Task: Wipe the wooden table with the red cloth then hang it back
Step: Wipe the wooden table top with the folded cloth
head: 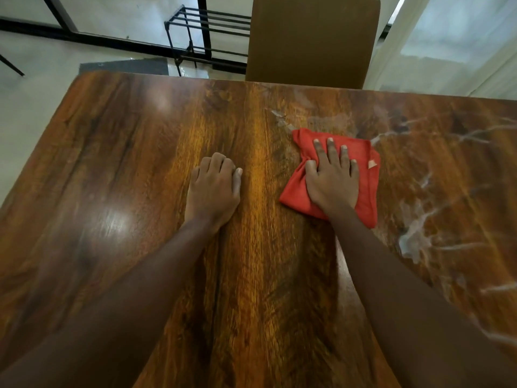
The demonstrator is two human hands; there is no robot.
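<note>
The red cloth [366,189] lies folded and flat on the wooden table [117,152], right of the middle. My right hand [331,179] presses down on it, palm flat, fingers spread and pointing away from me. My left hand [214,189] rests on the bare wood to the left of the cloth, its fingers curled under, holding nothing. Pale smeared streaks [419,219] mark the table's right side, beside and beyond the cloth.
A brown chair back [312,37] stands against the far table edge. Behind it to the left is a black metal rack [207,32] on a pale floor. A white curtain [453,43] hangs at the far right.
</note>
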